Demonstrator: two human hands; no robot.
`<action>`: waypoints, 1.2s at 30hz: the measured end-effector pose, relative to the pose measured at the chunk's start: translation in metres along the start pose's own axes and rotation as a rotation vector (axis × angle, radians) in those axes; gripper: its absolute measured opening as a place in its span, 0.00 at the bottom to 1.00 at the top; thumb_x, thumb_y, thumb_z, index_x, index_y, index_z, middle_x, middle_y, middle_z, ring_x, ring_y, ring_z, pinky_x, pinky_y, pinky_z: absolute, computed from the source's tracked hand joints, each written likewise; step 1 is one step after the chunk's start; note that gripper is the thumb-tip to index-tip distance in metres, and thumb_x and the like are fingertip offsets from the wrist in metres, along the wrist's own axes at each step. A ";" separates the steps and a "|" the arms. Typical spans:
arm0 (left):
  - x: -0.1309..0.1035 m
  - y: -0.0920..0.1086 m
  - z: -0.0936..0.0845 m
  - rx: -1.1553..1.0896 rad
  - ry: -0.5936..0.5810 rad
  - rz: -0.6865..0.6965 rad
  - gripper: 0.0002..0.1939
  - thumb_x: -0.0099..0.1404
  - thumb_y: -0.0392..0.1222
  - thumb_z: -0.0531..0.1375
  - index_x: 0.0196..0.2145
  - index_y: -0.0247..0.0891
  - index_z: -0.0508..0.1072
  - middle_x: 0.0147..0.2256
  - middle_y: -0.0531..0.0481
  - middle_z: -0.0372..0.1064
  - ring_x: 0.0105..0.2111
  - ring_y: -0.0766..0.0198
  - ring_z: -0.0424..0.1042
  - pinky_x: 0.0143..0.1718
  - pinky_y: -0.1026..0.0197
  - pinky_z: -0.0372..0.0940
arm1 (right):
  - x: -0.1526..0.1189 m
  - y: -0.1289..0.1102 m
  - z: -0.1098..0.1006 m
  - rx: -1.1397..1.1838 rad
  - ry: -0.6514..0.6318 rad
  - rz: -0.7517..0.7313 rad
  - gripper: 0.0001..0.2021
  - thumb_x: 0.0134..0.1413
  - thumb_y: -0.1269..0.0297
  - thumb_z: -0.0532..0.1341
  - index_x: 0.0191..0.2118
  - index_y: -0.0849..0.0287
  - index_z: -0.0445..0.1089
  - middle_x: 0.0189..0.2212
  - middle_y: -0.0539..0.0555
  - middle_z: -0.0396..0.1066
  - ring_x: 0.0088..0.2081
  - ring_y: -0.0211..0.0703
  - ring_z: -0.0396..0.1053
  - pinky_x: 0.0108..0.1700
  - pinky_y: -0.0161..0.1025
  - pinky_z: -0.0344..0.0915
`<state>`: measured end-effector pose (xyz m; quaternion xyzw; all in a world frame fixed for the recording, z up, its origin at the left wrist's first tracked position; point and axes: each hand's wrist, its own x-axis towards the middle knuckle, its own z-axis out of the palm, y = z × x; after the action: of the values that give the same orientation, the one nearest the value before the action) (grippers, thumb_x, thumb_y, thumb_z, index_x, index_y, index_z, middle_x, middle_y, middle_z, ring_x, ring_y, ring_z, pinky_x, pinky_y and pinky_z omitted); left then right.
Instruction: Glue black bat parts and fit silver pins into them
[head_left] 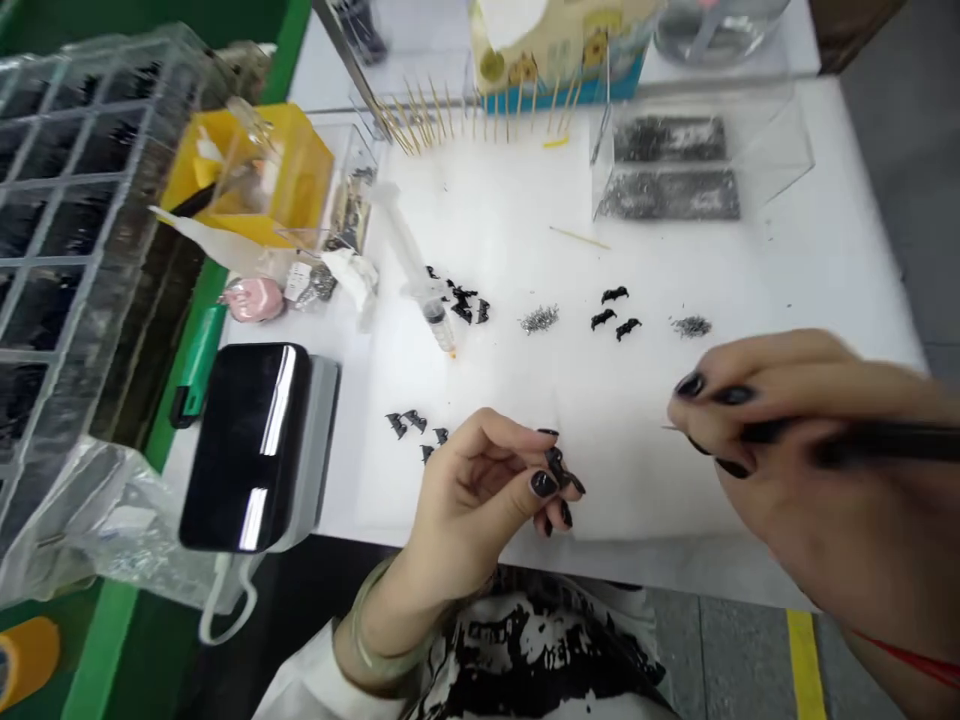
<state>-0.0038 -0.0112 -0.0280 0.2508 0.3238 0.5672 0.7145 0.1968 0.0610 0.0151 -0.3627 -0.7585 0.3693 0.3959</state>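
Observation:
My left hand [487, 480] pinches a small black bat-shaped piece [556, 466] between thumb and fingers, just above the front of the white table. At the right, my right hand [795, 440] is closed around a dark pen-like tool [892, 440], blurred by motion; its thin tip points left, apart from the piece. Beyond the hands lie more black pieces [615, 294], with one small pile of tiny silvery bits [540, 319] and another silvery pile [691, 326]. Further black pieces [396, 425] lie left of my left hand.
A syringe [420, 270] lies beside a heap of black pieces [463, 305]. Left are a phone on a white power bank [244, 450], a green cutter [201, 365] and a yellow bin [300, 180]. Upright sticks [495, 115] and a clear acrylic box [772, 140] stand at the back.

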 end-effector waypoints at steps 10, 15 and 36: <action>0.013 -0.004 -0.004 -0.112 -0.213 0.083 0.18 0.65 0.43 0.69 0.47 0.43 0.66 0.22 0.61 0.65 0.16 0.75 0.60 0.21 0.73 0.60 | 0.031 0.000 0.020 0.032 -0.313 -0.265 0.10 0.61 0.79 0.60 0.40 0.57 0.74 0.34 0.53 0.73 0.28 0.34 0.69 0.25 0.31 0.64; 0.015 -0.005 -0.008 -0.032 -0.235 0.043 0.22 0.64 0.49 0.69 0.48 0.43 0.64 0.22 0.59 0.66 0.16 0.72 0.62 0.20 0.69 0.61 | 0.027 0.001 0.021 -0.004 -0.302 -0.338 0.10 0.61 0.78 0.58 0.41 0.56 0.73 0.34 0.52 0.73 0.25 0.32 0.66 0.22 0.31 0.62; -0.057 0.026 -0.048 1.591 0.624 0.437 0.07 0.67 0.39 0.61 0.42 0.38 0.75 0.34 0.48 0.72 0.34 0.56 0.72 0.40 0.54 0.67 | 0.049 0.071 -0.005 -1.023 0.069 0.320 0.12 0.67 0.56 0.62 0.42 0.61 0.73 0.40 0.55 0.74 0.41 0.43 0.73 0.46 0.47 0.73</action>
<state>-0.0649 -0.0612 -0.0311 0.5639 0.7480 0.3402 0.0823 0.1987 0.1362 -0.0271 -0.6322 -0.7634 -0.0039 0.1323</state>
